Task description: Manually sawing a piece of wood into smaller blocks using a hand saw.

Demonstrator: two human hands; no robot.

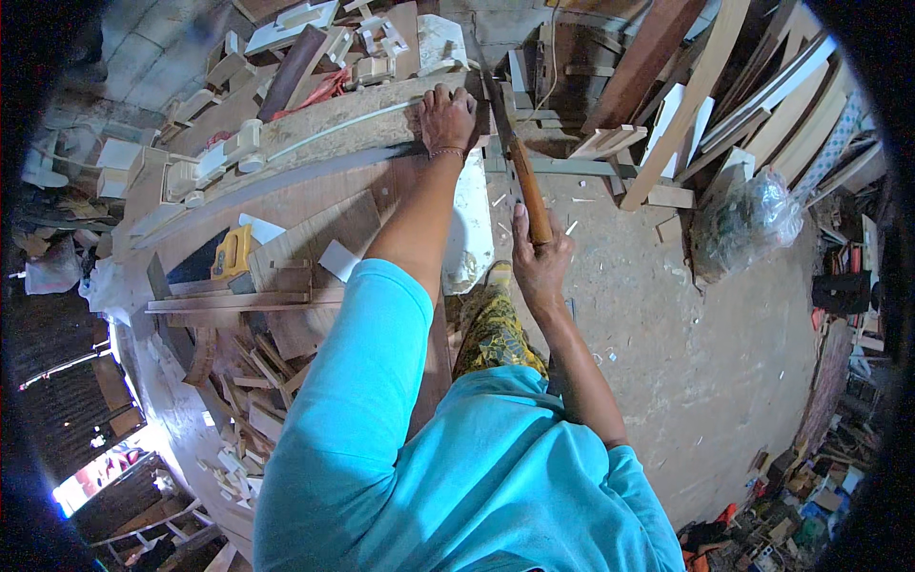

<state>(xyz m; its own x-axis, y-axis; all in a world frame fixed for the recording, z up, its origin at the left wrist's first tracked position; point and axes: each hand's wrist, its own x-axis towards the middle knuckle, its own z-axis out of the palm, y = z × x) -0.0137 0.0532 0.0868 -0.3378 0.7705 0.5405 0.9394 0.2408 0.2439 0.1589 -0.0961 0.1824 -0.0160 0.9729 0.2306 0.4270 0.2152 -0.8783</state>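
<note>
My right hand (541, 259) is wrapped around the long wooden handle of a handsaw (530, 191). Its narrow dark blade points away from me, past the right end of the wooden workbench (334, 116). Just left of the blade, my left hand (447, 119) presses down on the bench end with curled fingers. A thin pale strip (355, 121) runs along the bench top into that hand; its end under the fingers is hidden. Whether the saw teeth touch the strip I cannot tell.
Wooden offcuts (376, 43) and small pale blocks (250, 138) lie along the bench. A yellow tool (232, 253) rests on a lower board at left. Leaning planks (701, 105) and a clear plastic bag (753, 221) stand at right. Wood scraps dot the concrete floor (686, 353).
</note>
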